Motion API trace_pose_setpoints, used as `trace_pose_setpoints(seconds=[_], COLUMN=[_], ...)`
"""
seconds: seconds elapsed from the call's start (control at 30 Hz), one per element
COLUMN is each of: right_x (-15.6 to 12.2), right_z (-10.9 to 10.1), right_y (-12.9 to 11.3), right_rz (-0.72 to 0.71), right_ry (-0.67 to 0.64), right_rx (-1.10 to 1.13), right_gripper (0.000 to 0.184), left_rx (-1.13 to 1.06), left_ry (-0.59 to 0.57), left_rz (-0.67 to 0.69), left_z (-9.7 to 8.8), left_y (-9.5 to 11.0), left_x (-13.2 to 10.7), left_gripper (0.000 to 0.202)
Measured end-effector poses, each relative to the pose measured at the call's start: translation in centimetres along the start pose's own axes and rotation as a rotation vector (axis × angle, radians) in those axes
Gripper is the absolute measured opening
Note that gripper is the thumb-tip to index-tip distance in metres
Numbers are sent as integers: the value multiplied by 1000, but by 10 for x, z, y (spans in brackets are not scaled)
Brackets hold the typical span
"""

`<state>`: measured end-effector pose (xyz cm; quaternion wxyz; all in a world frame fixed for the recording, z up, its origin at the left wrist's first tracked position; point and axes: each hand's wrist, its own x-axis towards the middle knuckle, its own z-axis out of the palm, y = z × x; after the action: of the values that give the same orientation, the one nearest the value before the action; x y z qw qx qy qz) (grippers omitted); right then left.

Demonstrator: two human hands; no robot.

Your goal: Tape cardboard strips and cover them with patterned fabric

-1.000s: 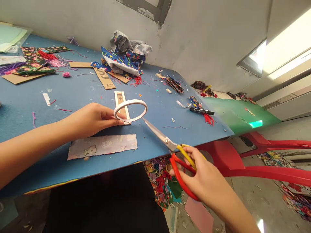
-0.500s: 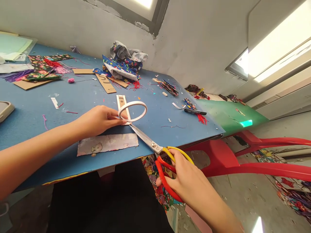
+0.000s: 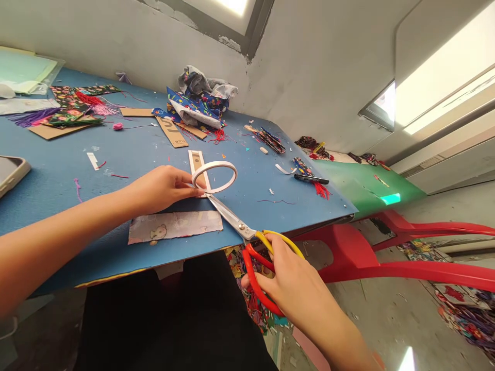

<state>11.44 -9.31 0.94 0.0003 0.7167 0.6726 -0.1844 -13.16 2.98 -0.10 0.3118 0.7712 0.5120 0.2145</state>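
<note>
My left hand [image 3: 166, 188] grips a narrow roll of white tape [image 3: 234, 175], thumb and fingers closed at its near left side. Under the roll lies a cardboard strip [image 3: 197, 157] with white tape along its long edges. My right hand [image 3: 288, 273] is closed around the handles, one yellow and one red, of a pair of scissors [image 3: 232, 219]. The scissor tips touch or nearly touch the strip's near end, beside my left fingertips; whether tape lies between the blades I cannot tell. Nearer me, a pale patterned fabric strip [image 3: 178, 226] lies flat by the table edge.
Crumpled blue patterned fabric [image 3: 201, 103] and cardboard pieces [image 3: 170, 133] sit toward the wall. Floral fabric with tassels [image 3: 73, 105] lies at left, near a phone [image 3: 13, 172]. A black pen [image 3: 311, 179] rests at right. Red chairs [image 3: 356, 250] stand beyond the blue table's [image 3: 247, 201] right edge.
The scissors and my right hand have shifted slightly left and up. My left hand keeps its hold on the tape roll, and the whole view has moved a little.
</note>
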Motion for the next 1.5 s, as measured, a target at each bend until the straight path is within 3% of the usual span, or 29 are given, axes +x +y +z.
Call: trace_pose_setpoints(seconds=[0.3,0.47,0.6,0.87,1.07,1.17,1.37,1.5], right_x=[6,8,12,16,19,21,24,25], right_z=[6,7,7,1,0,-4,-9,-11], right_y=[-4,-2,2,15,21,22,25,28], right_rz=[-82,-120,-114,-10,10,31,65,83], right_ry=[43,83,102,93,48,23,-13,-49], right_rx=[-328,-400,-429,-240,-50,17,117,226], right_gripper=[41,24,22,24,28,34,44,38], left_rx=[20,12,-9,-3,-295,-286,-333,-319], left_ry=[-7,-2,-2,-13,116,188,212,373], left_rz=[6,21,49,-87,31,103,127,157], left_z=[1,1,2,3,8,11,14,12], left_y=[-4,-6,-8,-9,-9,-11,-11,7], left_x=[3,3,4,6,7,9,12,3], left_gripper=[34,33,33,35,31,35,36,23])
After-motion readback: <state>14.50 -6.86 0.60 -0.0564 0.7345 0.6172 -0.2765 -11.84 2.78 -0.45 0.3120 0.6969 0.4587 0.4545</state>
